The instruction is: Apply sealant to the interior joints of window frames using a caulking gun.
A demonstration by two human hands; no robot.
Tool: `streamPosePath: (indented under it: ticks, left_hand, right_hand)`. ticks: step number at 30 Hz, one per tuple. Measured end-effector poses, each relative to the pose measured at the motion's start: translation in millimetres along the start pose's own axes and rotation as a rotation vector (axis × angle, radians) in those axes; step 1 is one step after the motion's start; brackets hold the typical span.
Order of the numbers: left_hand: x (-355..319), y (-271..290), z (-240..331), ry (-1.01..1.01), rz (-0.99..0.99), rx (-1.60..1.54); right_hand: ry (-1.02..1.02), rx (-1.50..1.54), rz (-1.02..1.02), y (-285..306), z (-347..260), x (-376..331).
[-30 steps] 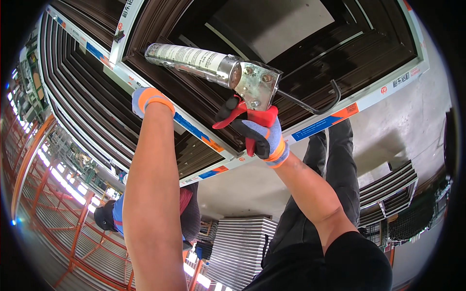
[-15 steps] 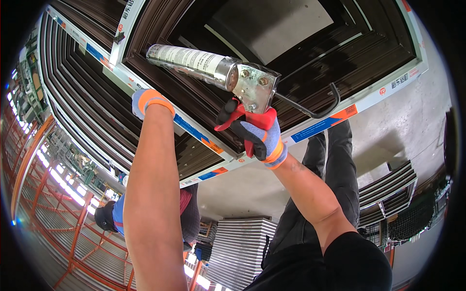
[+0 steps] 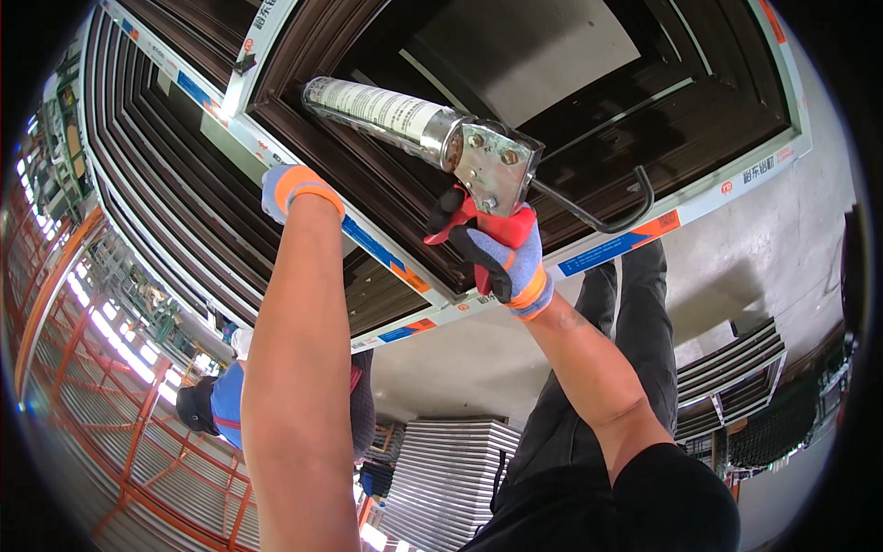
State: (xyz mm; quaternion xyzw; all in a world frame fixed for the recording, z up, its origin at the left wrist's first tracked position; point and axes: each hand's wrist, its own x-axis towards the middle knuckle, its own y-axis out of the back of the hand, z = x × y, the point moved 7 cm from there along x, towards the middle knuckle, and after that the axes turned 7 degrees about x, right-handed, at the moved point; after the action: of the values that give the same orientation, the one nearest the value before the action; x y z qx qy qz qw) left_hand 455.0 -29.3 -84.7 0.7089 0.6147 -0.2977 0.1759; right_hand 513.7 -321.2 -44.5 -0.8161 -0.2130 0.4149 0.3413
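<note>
My right hand, in a blue glove with red palm and orange cuff, grips the red handle and trigger of a metal caulking gun. Its pale sealant cartridge points up-left over a dark brown door panel in a frame wrapped in white protective film. My left hand, in the same kind of glove, reaches to the frame's left edge; its fingers are hidden behind the wrist. The gun's hooked push rod sticks out to the right.
More dark frames are stacked to the left. Another person in a dark cap and blue top bends at lower left. A stack of pale grey profiles lies below, more frames at right, orange steel beams at left.
The caulking gun and my right hand have shifted slightly upward over the door panel. My left hand has stayed at the frame's edge.
</note>
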Motion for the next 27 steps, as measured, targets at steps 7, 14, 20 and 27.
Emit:
streamPosePath:
  ticks: [7, 14, 20, 27]
  left_hand:
    - [-9, 6, 2, -0.085, -0.026, 0.056]
    - [-3, 0, 4, -0.045, -0.048, -0.009]
    - [1, -1, 1, 0.001, -0.040, -0.015]
    - [-12, 12, 8, -0.106, -0.036, 0.044]
  right_hand:
    - [0.085, -0.282, 0.015, -2, -5, -4]
    - [0.293, -0.499, 0.041, -8, -22, -6]
    - [0.377, -0.638, -0.028, -15, -25, -9]
    - [-0.080, -0.447, 0.008, -15, -47, -9]
